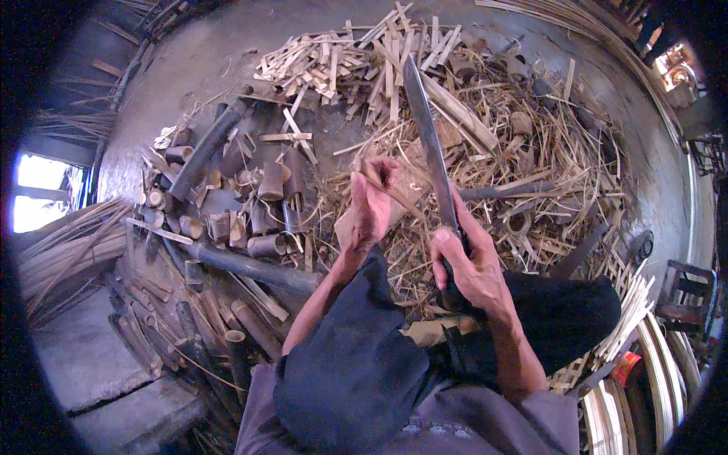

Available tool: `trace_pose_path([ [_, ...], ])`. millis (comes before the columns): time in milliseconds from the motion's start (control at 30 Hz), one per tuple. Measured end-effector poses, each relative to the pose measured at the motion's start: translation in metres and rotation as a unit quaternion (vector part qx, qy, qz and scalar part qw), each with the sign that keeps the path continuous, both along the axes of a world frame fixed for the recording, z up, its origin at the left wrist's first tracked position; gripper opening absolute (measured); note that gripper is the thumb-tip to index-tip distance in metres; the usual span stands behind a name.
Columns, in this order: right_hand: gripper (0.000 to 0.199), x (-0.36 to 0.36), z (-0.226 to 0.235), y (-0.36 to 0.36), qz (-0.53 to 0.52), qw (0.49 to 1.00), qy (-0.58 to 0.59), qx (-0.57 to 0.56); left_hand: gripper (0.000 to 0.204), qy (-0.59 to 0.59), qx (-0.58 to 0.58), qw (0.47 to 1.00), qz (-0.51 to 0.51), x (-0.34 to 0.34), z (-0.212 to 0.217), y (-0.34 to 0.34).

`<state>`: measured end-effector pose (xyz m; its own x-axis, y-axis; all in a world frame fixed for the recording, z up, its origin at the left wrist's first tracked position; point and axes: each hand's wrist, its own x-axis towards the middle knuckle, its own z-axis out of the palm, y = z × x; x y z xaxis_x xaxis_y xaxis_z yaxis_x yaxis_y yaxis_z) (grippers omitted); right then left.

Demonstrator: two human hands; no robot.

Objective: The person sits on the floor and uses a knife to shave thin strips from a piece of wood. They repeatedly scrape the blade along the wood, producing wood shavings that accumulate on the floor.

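My right hand (472,267) is wrapped round the dark handle of a long knife (428,133), its broad blade pointing up and away from me. To its left, my left hand (370,203) is closed with curled fingers on a thin brown bamboo strip (400,199), which slants down toward the knife's lower blade. The knife and the strip's right end lie close together; whether they touch I cannot tell. Beneath my hands is a pale wooden block (356,225), partly covered by my left hand and by shavings.
Split bamboo pieces (322,64) are heaped at the far side, with tangled shavings (561,144) to the right. Cut bamboo tubes (265,246) and a long dark pole (250,265) lie left. Pale strips (607,413) stand beside a woven basket (569,375) at lower right.
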<state>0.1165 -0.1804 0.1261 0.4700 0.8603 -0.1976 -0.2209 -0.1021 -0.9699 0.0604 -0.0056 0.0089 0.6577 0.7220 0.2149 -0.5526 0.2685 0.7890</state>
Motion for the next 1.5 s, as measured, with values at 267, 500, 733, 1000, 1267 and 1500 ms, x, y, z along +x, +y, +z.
trace_pose_path([
  [267, 0.051, -0.008, 0.021, -0.006, -0.033, 0.993, 0.078, -0.087, 0.029, 0.045, 0.096, 0.994, -0.025, -0.001, 0.013, -0.018],
  [500, 0.043, -0.007, 0.012, -0.002, -0.040, 0.990, 0.104, -0.088, 0.021, 0.250, 0.213, 0.944, -0.023, -0.016, 0.024, -0.031],
  [733, 0.042, -0.009, 0.011, 0.003, -0.037, 0.986, 0.126, -0.101, 0.024, 0.177, 0.088, 0.977, -0.081, -0.016, 0.028, -0.033],
  [1000, 0.044, -0.008, 0.013, 0.002, -0.019, 0.987, 0.120, -0.104, 0.023, 0.226, 0.090, 0.965, -0.099, -0.019, 0.034, -0.031],
  [1267, 0.045, -0.008, 0.013, 0.003, -0.022, 0.987, 0.115, -0.110, 0.022, 0.203, 0.066, 0.972, -0.101, -0.015, 0.037, -0.036],
  [1500, 0.043, -0.013, 0.013, 0.001, -0.028, 0.987, 0.109, -0.115, 0.022, 0.195, 0.084, 0.971, -0.112, -0.017, 0.023, -0.031],
])
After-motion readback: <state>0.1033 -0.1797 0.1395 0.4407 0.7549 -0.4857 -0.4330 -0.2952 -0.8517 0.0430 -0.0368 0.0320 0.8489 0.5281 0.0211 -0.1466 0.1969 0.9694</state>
